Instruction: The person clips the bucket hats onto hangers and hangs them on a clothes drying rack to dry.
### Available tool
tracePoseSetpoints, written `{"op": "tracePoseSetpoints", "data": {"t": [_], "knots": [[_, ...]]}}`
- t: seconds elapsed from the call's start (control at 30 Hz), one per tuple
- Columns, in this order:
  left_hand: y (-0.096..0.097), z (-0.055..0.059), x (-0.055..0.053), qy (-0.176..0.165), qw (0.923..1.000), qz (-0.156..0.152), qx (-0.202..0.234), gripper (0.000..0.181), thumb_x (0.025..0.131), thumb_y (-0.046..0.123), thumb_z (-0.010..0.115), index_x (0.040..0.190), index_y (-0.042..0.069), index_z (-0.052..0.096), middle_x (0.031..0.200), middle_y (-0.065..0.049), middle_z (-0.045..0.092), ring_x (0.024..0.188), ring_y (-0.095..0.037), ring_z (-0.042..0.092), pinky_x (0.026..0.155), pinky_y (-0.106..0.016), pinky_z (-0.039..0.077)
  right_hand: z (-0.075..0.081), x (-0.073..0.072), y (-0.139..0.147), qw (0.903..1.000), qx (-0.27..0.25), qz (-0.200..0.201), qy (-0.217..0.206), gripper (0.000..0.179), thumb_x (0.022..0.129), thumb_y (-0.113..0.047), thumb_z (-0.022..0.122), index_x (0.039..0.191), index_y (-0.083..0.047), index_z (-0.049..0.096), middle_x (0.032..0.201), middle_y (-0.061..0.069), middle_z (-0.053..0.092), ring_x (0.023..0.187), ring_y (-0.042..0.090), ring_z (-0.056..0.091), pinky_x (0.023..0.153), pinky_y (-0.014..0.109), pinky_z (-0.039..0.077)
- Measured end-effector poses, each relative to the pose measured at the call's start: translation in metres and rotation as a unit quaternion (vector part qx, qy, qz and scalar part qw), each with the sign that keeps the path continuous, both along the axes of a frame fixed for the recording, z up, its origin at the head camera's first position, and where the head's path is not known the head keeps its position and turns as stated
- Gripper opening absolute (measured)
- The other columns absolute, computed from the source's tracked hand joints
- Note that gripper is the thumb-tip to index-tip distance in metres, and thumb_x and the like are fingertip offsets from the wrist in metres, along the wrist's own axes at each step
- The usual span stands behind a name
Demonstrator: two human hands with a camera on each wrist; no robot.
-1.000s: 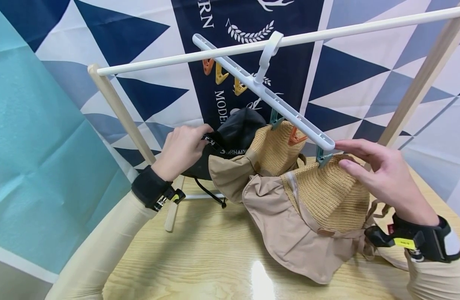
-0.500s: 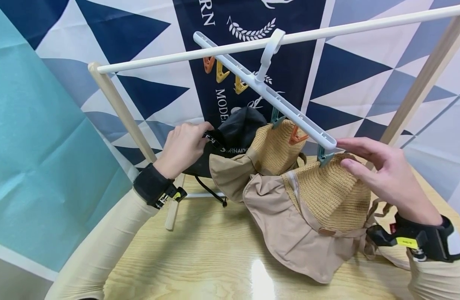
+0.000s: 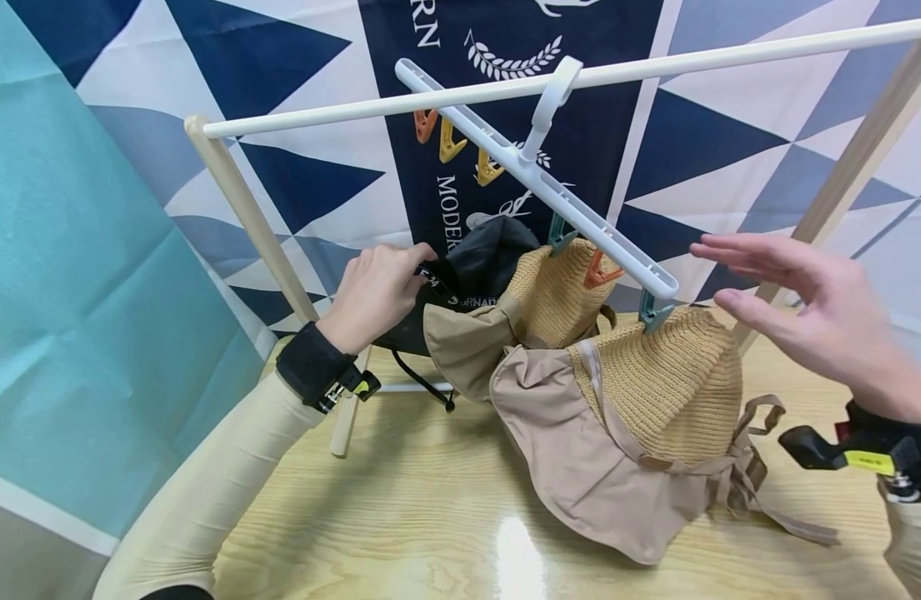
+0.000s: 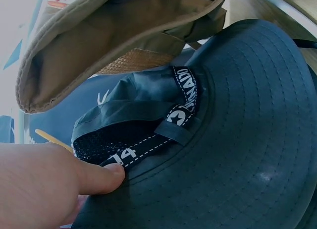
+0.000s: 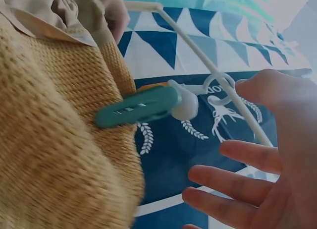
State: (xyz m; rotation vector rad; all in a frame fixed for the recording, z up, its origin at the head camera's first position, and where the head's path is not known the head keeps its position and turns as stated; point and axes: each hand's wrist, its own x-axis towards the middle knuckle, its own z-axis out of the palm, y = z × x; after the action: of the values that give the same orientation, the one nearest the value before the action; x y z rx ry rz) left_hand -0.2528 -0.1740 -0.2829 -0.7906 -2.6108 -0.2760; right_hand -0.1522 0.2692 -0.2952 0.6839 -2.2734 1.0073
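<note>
My left hand [image 3: 381,287] pinches a black bucket hat [image 4: 237,125] at its lettered band, thumb on the brim side in the left wrist view. Held apart from everything, my right hand [image 3: 805,292] has its fingers extended beside the near end of a white clip hanger [image 3: 550,187]. From that end hangs a straw-and-beige sun hat [image 3: 663,392], gripped by a teal clip [image 5: 141,106]. A second straw hat [image 3: 553,300] hangs behind it from another teal clip [image 3: 559,233]. The black hat's crown lies partly behind this second hat.
The hanger hooks over a white rail [image 3: 693,62] on wooden posts [image 3: 253,217]. An orange clip [image 3: 599,271] and several yellow and orange clips [image 3: 451,142] hang along it. Below is a wooden table [image 3: 400,517]; a patterned cloth [image 3: 295,50] hangs behind.
My right hand has moved right, away from the hanger's near end and the front hat. My left hand keeps its hold on the black hat. The head view has shifted slightly.
</note>
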Motion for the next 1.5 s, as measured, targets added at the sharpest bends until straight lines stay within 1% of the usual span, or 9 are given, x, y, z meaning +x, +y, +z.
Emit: {"op": "tracePoseSetpoints", "data": {"t": [0.17,0.33,0.43,0.57,0.7,0.83,0.93,1.2,1.5], "knots": [[-0.003,0.000,0.001,-0.005,1.0000,0.005,0.006,0.030,0.108,0.003,0.068,0.136,0.009,0.077,0.085,-0.014,0.075,0.070,-0.027,0.063,0.060,-0.040,0.048,0.013,-0.006,0.009,0.9997,0.018,0.005,-0.015,0.054,0.100,0.014,0.072,0.150,-0.004,0.070,0.144,-0.022,0.077,0.124,-0.011,0.071,0.099,0.003,0.049],[-0.006,0.000,0.001,-0.006,0.9999,0.010,0.006,0.030,0.109,0.003,0.066,0.136,0.008,0.077,0.084,-0.013,0.074,0.070,-0.026,0.062,0.060,-0.039,0.048,0.021,-0.023,0.023,0.9948,-0.005,0.062,-0.080,0.053,0.102,0.019,0.064,0.152,0.003,0.066,0.146,-0.011,0.078,0.120,-0.004,0.077,0.098,0.006,0.055],[-0.008,-0.001,0.000,-0.005,0.9999,0.010,0.005,0.030,0.108,0.003,0.066,0.136,0.008,0.077,0.083,-0.013,0.074,0.067,-0.024,0.058,0.058,-0.036,0.044,0.026,-0.036,0.031,0.9917,-0.001,0.080,-0.100,0.054,0.102,0.020,0.064,0.153,0.003,0.064,0.149,-0.012,0.075,0.120,-0.003,0.077,0.097,0.006,0.056],[-0.009,-0.002,0.001,-0.010,0.9999,0.011,0.008,0.030,0.108,0.002,0.067,0.136,0.008,0.077,0.082,-0.012,0.073,0.065,-0.023,0.054,0.058,-0.033,0.038,0.033,-0.054,0.034,0.9908,0.029,0.069,-0.113,0.055,0.102,0.013,0.070,0.154,-0.004,0.066,0.149,-0.021,0.072,0.116,-0.009,0.075,0.093,0.004,0.055],[-0.009,-0.003,0.002,-0.012,0.9998,0.014,0.009,0.030,0.108,0.002,0.066,0.135,0.008,0.078,0.085,-0.012,0.076,0.066,-0.024,0.055,0.058,-0.034,0.040,0.042,-0.072,0.030,0.9875,0.082,0.063,-0.119,0.057,0.103,0.006,0.074,0.156,-0.012,0.066,0.145,-0.029,0.070,0.119,-0.016,0.071,0.093,0.001,0.052],[-0.009,-0.003,0.003,-0.014,0.9998,0.011,0.010,0.030,0.108,0.002,0.066,0.135,0.010,0.078,0.087,-0.013,0.078,0.067,-0.024,0.057,0.059,-0.036,0.044,0.052,-0.087,0.025,0.9828,0.143,0.066,-0.097,0.058,0.101,0.005,0.078,0.155,-0.012,0.067,0.141,-0.034,0.070,0.120,-0.018,0.068,0.094,0.001,0.051],[-0.009,-0.002,0.003,-0.013,0.9998,0.008,0.012,0.029,0.108,0.003,0.067,0.134,0.010,0.078,0.088,-0.013,0.078,0.067,-0.024,0.056,0.059,-0.035,0.042,0.058,-0.099,0.024,0.9780,0.168,0.067,-0.103,0.055,0.100,0.001,0.080,0.153,-0.013,0.069,0.140,-0.035,0.070,0.123,-0.018,0.066,0.095,0.000,0.050],[-0.011,-0.002,0.005,-0.011,0.9998,0.010,0.010,0.029,0.108,0.003,0.066,0.134,0.010,0.078,0.085,-0.012,0.076,0.066,-0.023,0.054,0.058,-0.034,0.040,0.070,-0.125,0.019,0.9670,0.211,0.063,-0.128,0.052,0.103,-0.006,0.081,0.153,-0.015,0.069,0.138,-0.041,0.063,0.114,-0.020,0.066,0.091,0.003,0.053],[-0.014,-0.003,0.006,-0.009,0.9998,0.013,0.010,0.030,0.108,0.003,0.067,0.134,0.010,0.078,0.087,-0.013,0.078,0.066,-0.024,0.057,0.058,-0.036,0.043,0.074,-0.147,0.007,0.9639,0.211,0.061,-0.150,0.055,0.104,-0.010,0.081,0.157,-0.016,0.065,0.133,-0.045,0.063,0.116,-0.022,0.064,0.090,0.003,0.053]]}}
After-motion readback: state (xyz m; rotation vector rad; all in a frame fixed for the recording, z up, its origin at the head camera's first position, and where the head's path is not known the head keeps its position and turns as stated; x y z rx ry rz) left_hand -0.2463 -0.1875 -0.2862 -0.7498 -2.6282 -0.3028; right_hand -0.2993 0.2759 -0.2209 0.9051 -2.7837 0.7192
